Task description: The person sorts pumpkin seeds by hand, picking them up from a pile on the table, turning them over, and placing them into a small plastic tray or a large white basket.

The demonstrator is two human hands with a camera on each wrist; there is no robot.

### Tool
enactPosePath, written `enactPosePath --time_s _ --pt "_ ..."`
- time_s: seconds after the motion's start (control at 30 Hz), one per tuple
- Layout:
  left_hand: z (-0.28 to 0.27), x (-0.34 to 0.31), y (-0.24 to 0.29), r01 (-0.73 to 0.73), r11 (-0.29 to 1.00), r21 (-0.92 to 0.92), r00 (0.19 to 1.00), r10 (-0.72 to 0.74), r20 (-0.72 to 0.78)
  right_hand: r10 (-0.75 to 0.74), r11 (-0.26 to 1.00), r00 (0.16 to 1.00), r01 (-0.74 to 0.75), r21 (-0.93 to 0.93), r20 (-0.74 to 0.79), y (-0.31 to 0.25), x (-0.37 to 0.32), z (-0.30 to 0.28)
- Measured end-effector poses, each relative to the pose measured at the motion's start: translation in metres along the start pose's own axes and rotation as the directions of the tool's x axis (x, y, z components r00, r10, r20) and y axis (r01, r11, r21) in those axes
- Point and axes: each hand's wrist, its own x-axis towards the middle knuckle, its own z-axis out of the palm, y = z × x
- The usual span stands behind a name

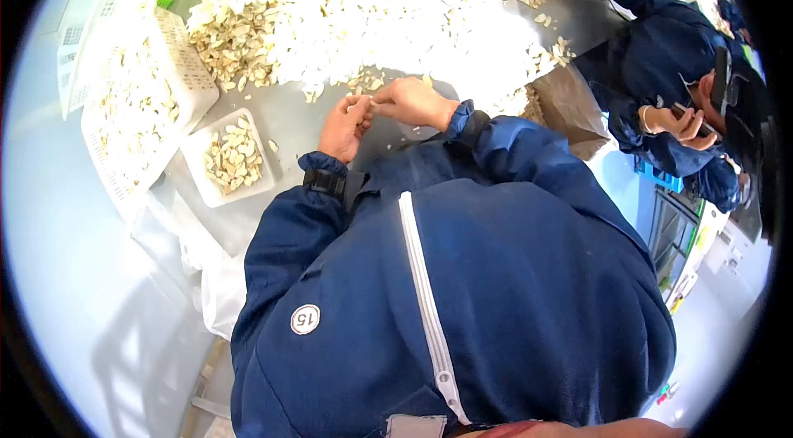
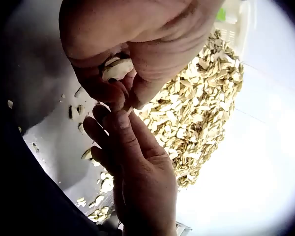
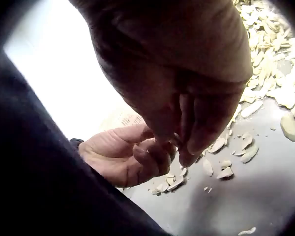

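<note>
- Together, the left hand (image 1: 344,132) and right hand (image 1: 413,102) meet over the gray worktop (image 1: 286,117), just beside the big pile of dried slices (image 1: 330,16).
- Left fingers curl around pale slices (image 2: 118,71).
- Right fingers pinch a tiny bit (image 2: 130,111), touching the left fingertips.
- A white tub (image 1: 198,164) sits near the left hand.

Harsh white glare, black vignetted edges
</note>
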Motion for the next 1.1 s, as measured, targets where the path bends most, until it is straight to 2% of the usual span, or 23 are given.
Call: enactPosePath --time_s 0.03,0.13,0.23,0.33,0.43,0.47,0.5,0.57,0.6,0.63,0.67,0.77,0.8,0.9,0.93,1.0,1.1 --pt "0.002 0.001 0.000 0.001 1.000 0.005 1.000 -0.001 0.019 0.006 1.000 1.000 -0.006 0.010 -0.001 0.001 -0.001 -0.003" --pt "0.008 0.002 0.005 0.015 0.999 0.036 1.000 -0.015 0.010 0.154 0.957 0.988 -0.147 0.249 -0.010 -0.009 -0.004 -0.018" --pt "0.012 0.003 0.007 0.017 0.997 0.082 0.999 -0.020 0.028 0.170 0.922 0.985 -0.157 0.354 -0.005 -0.011 -0.005 -0.021" --pt "0.004 0.008 0.006 -0.054 0.998 0.034 0.997 0.053 0.048 0.224 0.893 0.971 -0.241 0.380 0.090 -0.012 -0.007 -0.030" --pt "-0.005 0.013 0.004 -0.060 0.998 -0.032 0.995 0.062 0.076 0.153 0.908 0.988 -0.144 0.393 0.010 0.002 -0.021 -0.035" --pt "-0.006 0.012 0.003 -0.046 0.996 -0.080 0.995 0.053 0.080 0.199 0.914 0.977 -0.211 0.347 0.071 0.017 -0.025 -0.037" --pt "-0.006 0.010 0.004 -0.033 0.991 -0.129 0.996 0.044 0.083 0.256 0.962 0.966 -0.258 0.091 0.033 0.020 -0.032 -0.049" --pt "-0.004 0.002 0.008 -0.007 0.977 -0.213 0.995 0.029 0.100 0.176 0.955 0.949 -0.229 -0.190 -0.260 0.052 -0.041 -0.052" --pt "0.001 -0.003 0.012 0.004 0.968 -0.250 0.993 0.025 0.113 0.145 0.932 0.940 -0.235 -0.276 -0.310 0.058 -0.039 -0.061" --pt "0.005 -0.006 0.014 0.017 0.959 -0.284 0.992 0.021 0.128 0.109 0.901 0.928 -0.244 -0.359 -0.357 0.062 -0.038 -0.066" --pt "0.006 -0.008 0.014 0.021 0.956 -0.292 0.992 0.017 0.127 0.171 0.887 0.910 -0.309 -0.342 -0.379 0.065 -0.036 -0.067" --pt "0.009 -0.009 0.017 0.035 0.956 -0.291 0.990 0.006 0.141 0.053 0.858 0.932 -0.226 -0.461 -0.359 0.076 -0.025 -0.064" --pt "0.009 -0.009 0.018 0.044 0.960 -0.277 0.989 -0.002 0.149 0.058 0.807 0.927 -0.261 -0.529 -0.369 0.077 -0.021 -0.061" --pt "-0.005 -0.003 0.016 0.085 0.964 -0.252 0.974 -0.027 0.225 0.208 0.836 0.915 -0.349 -0.423 -0.344 0.080 -0.022 -0.063" --pt "-0.007 -0.002 0.014 0.102 0.964 -0.246 0.965 -0.036 0.261 0.308 0.858 0.892 -0.411 -0.308 -0.331 0.070 -0.023 -0.068" --pt "-0.009 -0.003 0.011 0.110 0.966 -0.233 0.974 -0.057 0.221 0.496 0.845 0.826 -0.530 -0.072 -0.267 0.053 -0.027 -0.079" --pt "-0.011 -0.001 0.007 0.114 0.963 -0.242 0.972 -0.057 0.229 0.434 0.900 0.829 -0.376 0.221 -0.353 0.081 -0.031 -0.064"
